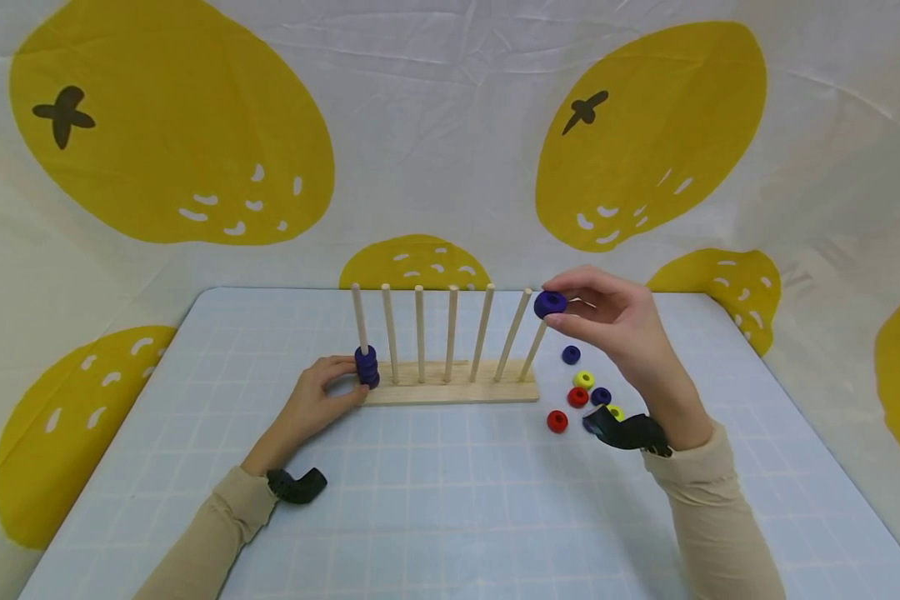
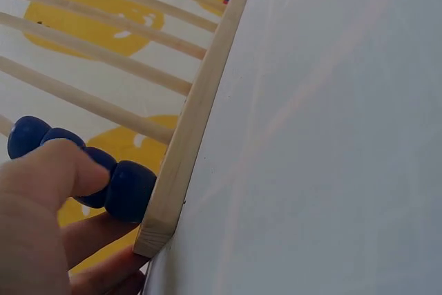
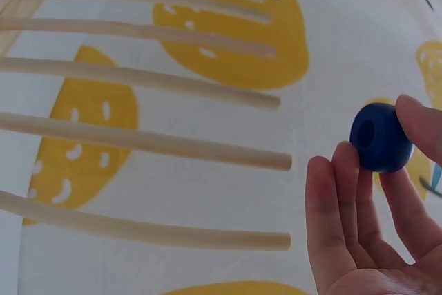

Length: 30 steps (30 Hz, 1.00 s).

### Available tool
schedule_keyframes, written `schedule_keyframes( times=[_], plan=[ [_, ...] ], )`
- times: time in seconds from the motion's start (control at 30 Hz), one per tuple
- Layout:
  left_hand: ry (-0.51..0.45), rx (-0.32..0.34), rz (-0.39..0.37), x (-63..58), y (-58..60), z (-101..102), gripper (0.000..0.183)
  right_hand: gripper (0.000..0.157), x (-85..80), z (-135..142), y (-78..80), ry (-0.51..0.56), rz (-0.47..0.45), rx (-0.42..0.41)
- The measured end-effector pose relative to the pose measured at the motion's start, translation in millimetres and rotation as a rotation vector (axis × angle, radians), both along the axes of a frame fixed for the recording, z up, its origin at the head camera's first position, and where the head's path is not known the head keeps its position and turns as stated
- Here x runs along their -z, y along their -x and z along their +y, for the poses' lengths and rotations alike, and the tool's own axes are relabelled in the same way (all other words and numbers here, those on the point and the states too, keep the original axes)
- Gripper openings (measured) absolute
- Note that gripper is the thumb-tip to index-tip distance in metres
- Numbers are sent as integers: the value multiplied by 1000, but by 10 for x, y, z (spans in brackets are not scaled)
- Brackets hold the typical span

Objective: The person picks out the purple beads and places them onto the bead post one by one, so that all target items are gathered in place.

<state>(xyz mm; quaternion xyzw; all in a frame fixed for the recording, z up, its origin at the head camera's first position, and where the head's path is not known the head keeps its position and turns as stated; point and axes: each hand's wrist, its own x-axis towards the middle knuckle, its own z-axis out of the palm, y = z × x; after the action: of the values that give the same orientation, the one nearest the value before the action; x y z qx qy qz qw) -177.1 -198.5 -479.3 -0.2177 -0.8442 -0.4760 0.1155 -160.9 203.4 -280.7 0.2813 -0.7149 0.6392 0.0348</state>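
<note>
On the left, my left hand [image 1: 317, 395] grips a stack of several dark blue beads [image 1: 367, 368] threaded on the leftmost peg of a wooden peg rack [image 1: 450, 395]. The left wrist view shows my thumb across these beads [image 2: 131, 191], with fingers behind them and at the end of the base. My right hand [image 1: 618, 325] is raised at the rack's right end, pinching one blue bead [image 1: 551, 304] between thumb and fingertips. Seen from the right wrist, this bead [image 3: 388, 144] is held apart from the peg tips, its hole facing the pegs.
Loose beads lie right of the rack: red [image 1: 557, 422], yellow [image 1: 583, 380] and blue [image 1: 571, 355], some partly behind the right wrist's black band [image 1: 630, 429]. Several bare pegs [image 1: 419, 333] stand along the rack. A fruit-print cloth [image 1: 435, 125] hangs behind the light blue table [image 1: 420, 508].
</note>
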Motion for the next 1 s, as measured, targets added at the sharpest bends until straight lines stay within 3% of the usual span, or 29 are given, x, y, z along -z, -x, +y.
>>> schedule_keyframes(
  times=[0.63,1.0],
  plan=[
    [12,-4,15,12,10,6,24,28,-144,-233,96,-6,14,-32],
    [89,-9,20,40,14,-17,49,30,-222,-448,226,36,3,-62]
  ],
)
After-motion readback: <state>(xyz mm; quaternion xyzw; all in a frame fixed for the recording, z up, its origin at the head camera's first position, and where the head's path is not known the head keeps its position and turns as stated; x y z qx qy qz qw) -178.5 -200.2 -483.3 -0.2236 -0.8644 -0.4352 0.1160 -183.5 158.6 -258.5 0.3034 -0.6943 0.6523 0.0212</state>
